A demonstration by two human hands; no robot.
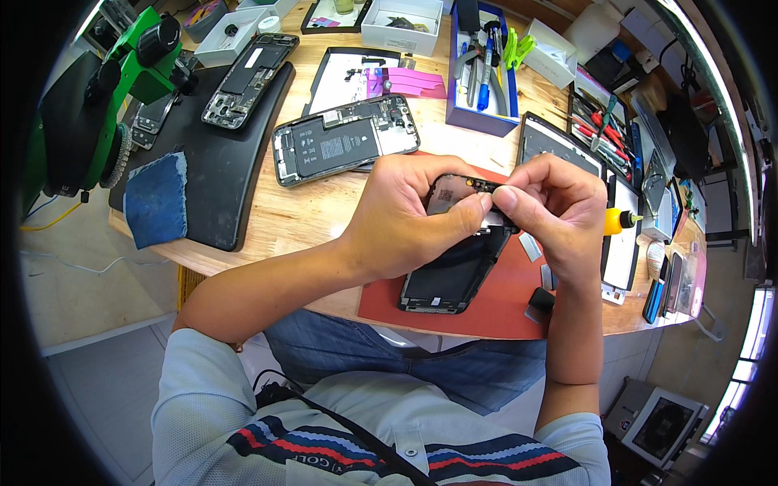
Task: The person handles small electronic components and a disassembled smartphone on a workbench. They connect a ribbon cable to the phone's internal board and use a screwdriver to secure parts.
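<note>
Between my hands is a phone screen assembly [450, 274], its dark back side facing up and its lower end over a red-brown mat [381, 301]. My left hand [405, 212] is closed round the upper left of it, thumb laid across near the top edge. With thumb and fingertips pinched, my right hand [559, 206] works at the top right corner, by small parts along that edge. Whether a tiny part sits in that pinch is hidden. Just beyond my left hand lies an opened phone [344, 139] with its battery showing.
On the left, a black pad [215, 162] carries another opened phone [250, 79] and a blue cloth [156, 200], beside a green microscope [105, 105]. A blue tool box [483, 117] stands behind my hands. Screwdrivers [600, 130] and a yellow bottle [617, 221] are at right.
</note>
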